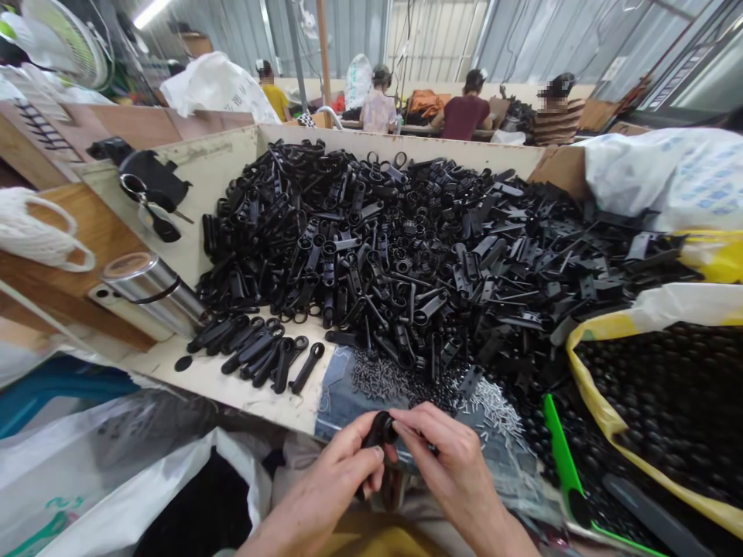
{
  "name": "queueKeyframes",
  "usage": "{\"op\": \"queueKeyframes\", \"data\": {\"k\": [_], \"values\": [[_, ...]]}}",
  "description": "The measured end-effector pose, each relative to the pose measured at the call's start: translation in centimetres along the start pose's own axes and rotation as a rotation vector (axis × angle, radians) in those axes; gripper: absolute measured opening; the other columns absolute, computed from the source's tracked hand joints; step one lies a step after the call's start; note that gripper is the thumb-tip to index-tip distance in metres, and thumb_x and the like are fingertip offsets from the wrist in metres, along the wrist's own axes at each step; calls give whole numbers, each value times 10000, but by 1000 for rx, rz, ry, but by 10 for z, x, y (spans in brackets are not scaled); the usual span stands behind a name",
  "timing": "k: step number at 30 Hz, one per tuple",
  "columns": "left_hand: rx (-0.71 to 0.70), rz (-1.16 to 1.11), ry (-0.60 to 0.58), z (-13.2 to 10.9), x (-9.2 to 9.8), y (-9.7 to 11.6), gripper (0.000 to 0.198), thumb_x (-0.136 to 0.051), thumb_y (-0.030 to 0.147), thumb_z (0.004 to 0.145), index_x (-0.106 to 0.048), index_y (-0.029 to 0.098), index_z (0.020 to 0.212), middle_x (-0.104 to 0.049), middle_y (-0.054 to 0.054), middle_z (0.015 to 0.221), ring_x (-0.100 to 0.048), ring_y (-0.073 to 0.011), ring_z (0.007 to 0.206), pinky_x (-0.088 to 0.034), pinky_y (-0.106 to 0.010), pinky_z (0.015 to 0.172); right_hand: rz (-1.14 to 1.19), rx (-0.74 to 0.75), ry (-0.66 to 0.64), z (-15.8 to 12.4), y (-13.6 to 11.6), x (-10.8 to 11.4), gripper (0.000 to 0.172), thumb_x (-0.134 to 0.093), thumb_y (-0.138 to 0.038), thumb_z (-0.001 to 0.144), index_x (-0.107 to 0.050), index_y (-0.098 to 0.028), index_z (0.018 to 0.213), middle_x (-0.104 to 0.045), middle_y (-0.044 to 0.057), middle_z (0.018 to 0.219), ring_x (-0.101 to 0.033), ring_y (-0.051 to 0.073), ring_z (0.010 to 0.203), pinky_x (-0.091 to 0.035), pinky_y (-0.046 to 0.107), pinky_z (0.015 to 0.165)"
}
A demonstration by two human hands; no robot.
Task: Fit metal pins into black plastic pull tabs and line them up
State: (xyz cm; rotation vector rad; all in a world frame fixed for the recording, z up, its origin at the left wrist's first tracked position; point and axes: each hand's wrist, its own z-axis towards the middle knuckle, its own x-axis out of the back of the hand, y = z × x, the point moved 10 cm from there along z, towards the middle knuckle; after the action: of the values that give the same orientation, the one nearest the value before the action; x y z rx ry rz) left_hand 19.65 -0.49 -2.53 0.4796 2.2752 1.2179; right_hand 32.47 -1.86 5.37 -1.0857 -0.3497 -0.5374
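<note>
My left hand (355, 456) is closed around a black plastic part with a ringed end (380, 427), held just past the table's front edge. At that ringed end, the thumb and fingers of my right hand (444, 445) are pinched together; whatever lies between them is too small to make out. Just beyond my hands, small dark screws (383, 377) and silvery pins (493, 406) lie in piles on a denim cloth (340, 394). A row of similar black handle-shaped parts (264, 356) rests on the table to the left.
A big heap of black plastic parts (371, 240) fills the tray behind. A steel flask (154, 290) leans at left. At right are a yellow-rimmed sack of black balls (597, 387) and a green-edged tool (560, 449). An open white sack (255, 480) stands lower left. Several people sit far back.
</note>
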Motion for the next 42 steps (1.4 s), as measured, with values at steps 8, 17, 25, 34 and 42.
{"op": "queueKeyframes", "data": {"k": [8, 17, 25, 34, 42], "values": [[-146, 298, 82, 8, 1, 9, 374, -574, 441, 957, -650, 204, 1237, -646, 0, 848, -511, -147, 671, -449, -283, 663, -14, 11, 126, -14, -9, -1, 197, -565, -118, 1018, -726, -186, 1109, -714, 41, 850, -704, 152, 728, -557, 209, 667], [-296, 685, 214, -7, 5, 15, 388, -392, 451, 1041, -603, 265, 1309, -739, -42, 886, -663, -246, 880, -512, -373, 869, 64, -51, 191, -22, -6, 2, 190, -641, -153, 986, -734, -245, 1123, -741, 0, 841, -687, 128, 661, -552, 179, 632], [-529, 781, 186, -22, -3, 33, 272, -396, 320, 1072, -590, 273, 1257, -743, -12, 897, -709, -181, 814, -555, -274, 783, 364, -468, 111, -41, 40, -18, 399, -723, -428, 942, -699, -211, 1275, -623, -37, 655, -562, 128, 560, -476, 204, 545], [-337, 859, 174, -16, 11, 28, 524, -546, 192, 936, -519, 284, 1451, -687, -123, 1292, -635, -329, 1196, -493, -504, 1031, 742, -800, -5, -40, 61, -53, 534, -821, -653, 765, -817, -165, 982, -692, 28, 724, -532, 128, 599, -447, 235, 574], [9, 306, 4, -5, 15, 4, 338, -611, 295, 858, -517, 200, 1169, -608, 46, 736, -565, -151, 666, -457, -299, 688, 353, -487, -100, -9, 43, -41, 419, -611, -550, 966, -837, -198, 991, -715, 50, 793, -613, 185, 713, -487, 289, 668]]}}
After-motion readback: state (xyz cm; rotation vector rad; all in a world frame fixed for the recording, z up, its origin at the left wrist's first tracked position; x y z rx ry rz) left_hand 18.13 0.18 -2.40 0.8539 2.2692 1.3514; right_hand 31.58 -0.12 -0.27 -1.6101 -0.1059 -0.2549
